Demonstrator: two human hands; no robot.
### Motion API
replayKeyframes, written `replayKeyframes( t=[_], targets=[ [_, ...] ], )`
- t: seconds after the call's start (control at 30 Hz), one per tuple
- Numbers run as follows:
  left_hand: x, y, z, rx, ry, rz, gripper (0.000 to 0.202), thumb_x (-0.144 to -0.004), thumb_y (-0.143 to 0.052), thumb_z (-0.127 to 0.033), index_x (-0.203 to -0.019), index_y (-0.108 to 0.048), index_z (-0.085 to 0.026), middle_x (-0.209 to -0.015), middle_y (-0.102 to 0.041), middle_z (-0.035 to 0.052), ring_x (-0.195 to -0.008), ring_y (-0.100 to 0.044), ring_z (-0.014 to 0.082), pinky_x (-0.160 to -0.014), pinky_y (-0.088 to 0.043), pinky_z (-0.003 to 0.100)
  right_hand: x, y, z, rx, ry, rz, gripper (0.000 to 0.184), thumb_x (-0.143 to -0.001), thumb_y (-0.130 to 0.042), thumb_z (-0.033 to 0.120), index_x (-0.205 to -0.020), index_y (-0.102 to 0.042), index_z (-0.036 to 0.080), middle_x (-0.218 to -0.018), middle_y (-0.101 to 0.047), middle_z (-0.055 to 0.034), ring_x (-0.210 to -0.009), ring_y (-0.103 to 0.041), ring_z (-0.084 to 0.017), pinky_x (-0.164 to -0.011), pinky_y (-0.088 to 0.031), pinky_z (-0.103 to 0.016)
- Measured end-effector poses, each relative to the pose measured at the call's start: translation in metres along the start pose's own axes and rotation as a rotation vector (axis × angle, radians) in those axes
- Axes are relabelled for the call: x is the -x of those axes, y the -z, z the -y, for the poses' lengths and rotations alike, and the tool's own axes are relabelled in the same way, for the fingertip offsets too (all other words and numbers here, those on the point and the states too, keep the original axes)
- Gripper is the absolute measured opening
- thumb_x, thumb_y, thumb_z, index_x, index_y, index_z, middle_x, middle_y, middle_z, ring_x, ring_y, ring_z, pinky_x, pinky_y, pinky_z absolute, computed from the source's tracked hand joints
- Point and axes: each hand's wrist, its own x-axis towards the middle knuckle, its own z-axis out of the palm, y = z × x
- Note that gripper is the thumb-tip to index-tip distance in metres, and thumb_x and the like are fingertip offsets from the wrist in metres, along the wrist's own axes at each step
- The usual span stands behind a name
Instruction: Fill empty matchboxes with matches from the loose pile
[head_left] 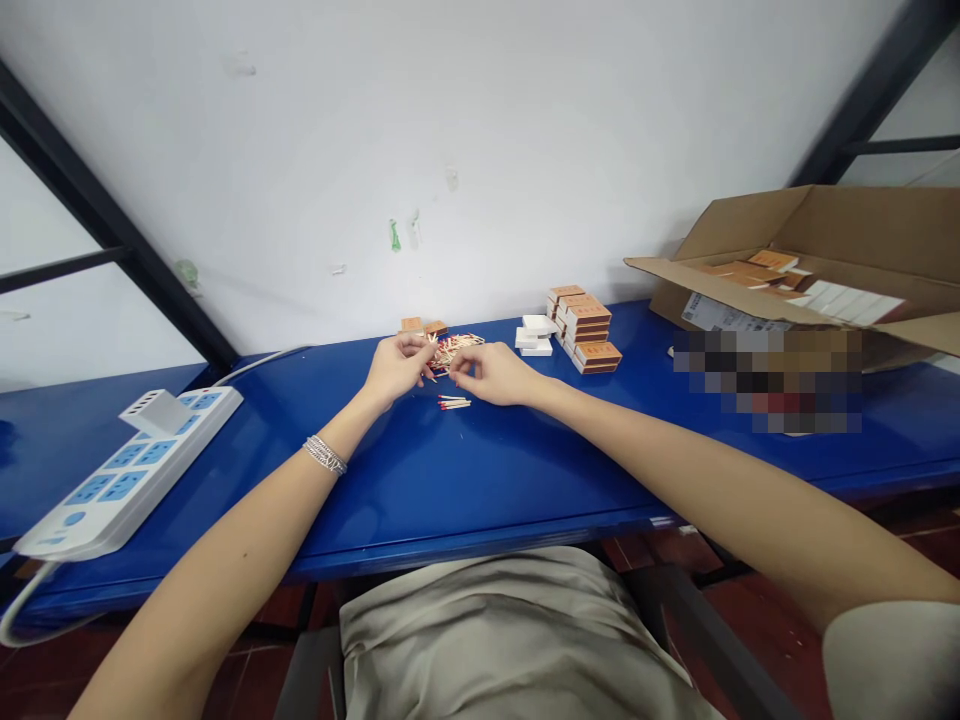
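Note:
A loose heap of red-tipped matches (pixel 459 345) lies on the blue table near the wall. At its left edge, my left hand (pixel 397 368) is closed, with a few matchsticks showing between its fingertips. My right hand (pixel 499 374) is at the heap's right front, thumb and fingers drawn together in a pinch; what lies between them is too small to make out. Just in front of both hands, a small row of matches (pixel 454 403) lies side by side, heads to the left. Behind the heap are orange matchboxes (pixel 412 325).
White matchbox trays (pixel 535 338) are piled right of the heap, beside stacked orange matchboxes (pixel 589 325). An open cardboard box (pixel 690 275) with more matchboxes stands at the right, near a blurred patch. A white power strip (pixel 135 480) with a plugged-in adapter lies on the left.

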Motion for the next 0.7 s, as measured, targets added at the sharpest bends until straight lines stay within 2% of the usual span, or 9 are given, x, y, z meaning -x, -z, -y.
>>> replayKeyframes(
  t=[0.13,0.2,0.27,0.4,0.53,0.7],
  targets=[
    [0.0,0.001,0.001,-0.007,-0.016,-0.004,0.014,-0.08,-0.065,-0.024,-0.078,-0.062,-0.011,-0.058,-0.06,0.0014,-0.045,-0.056,0.0087,-0.036,-0.04,0.017,0.001,0.001,0.0,0.02,0.075,0.149,0.012,-0.077,-0.06,0.018,-0.081,-0.07,0.016,-0.077,-0.07,-0.0013,-0.061,-0.056,-0.009,-0.063,-0.04,-0.022],
    [0.0,0.001,0.002,-0.008,-0.037,0.023,0.013,-0.079,-0.066,-0.024,-0.078,-0.063,-0.011,-0.057,-0.059,0.0005,-0.046,-0.056,0.0086,-0.036,-0.039,0.017,0.0,0.001,0.0,-0.003,0.066,0.17,0.011,-0.076,-0.061,0.02,-0.082,-0.071,0.016,-0.075,-0.07,-0.0008,-0.06,-0.056,-0.009,-0.062,-0.04,-0.022],
    [0.001,0.0,0.003,-0.012,-0.064,0.05,0.013,-0.078,-0.067,-0.025,-0.079,-0.064,-0.012,-0.058,-0.058,-0.0002,-0.046,-0.055,0.0087,-0.036,-0.038,0.017,0.0,-0.001,0.0,-0.029,0.029,0.111,0.011,-0.077,-0.062,0.023,-0.081,-0.07,0.016,-0.075,-0.069,-0.0008,-0.06,-0.056,-0.009,-0.062,-0.041,-0.022],
    [0.005,-0.003,0.001,-0.016,-0.095,0.091,0.016,-0.077,-0.068,-0.028,-0.079,-0.066,-0.012,-0.057,-0.058,-0.0004,-0.045,-0.053,0.0078,-0.037,-0.038,0.018,0.0,-0.005,0.003,-0.146,-0.143,-0.046,0.016,-0.08,-0.061,0.029,-0.085,-0.067,0.015,-0.079,-0.07,-0.0033,-0.053,-0.057,-0.009,-0.057,-0.044,-0.023],
    [0.009,-0.006,-0.003,-0.01,-0.102,0.114,0.022,-0.074,-0.071,-0.032,-0.082,-0.069,-0.012,-0.057,-0.06,0.0001,-0.045,-0.05,0.0067,-0.038,-0.036,0.018,-0.001,-0.009,0.001,-0.285,-0.243,-0.051,0.022,-0.085,-0.056,0.034,-0.09,-0.065,0.015,-0.079,-0.069,-0.0032,-0.042,-0.055,-0.007,-0.048,-0.044,-0.021],
    [0.008,-0.006,-0.003,-0.034,-0.104,0.091,0.02,-0.077,-0.069,-0.03,-0.084,-0.071,-0.011,-0.053,-0.058,-0.0008,-0.043,-0.048,0.0065,-0.038,-0.035,0.019,-0.004,-0.007,-0.005,-0.242,-0.291,-0.098,0.024,-0.085,-0.056,0.037,-0.085,-0.065,0.015,-0.077,-0.07,-0.0033,-0.041,-0.054,-0.007,-0.046,-0.043,-0.021]
  ],
)
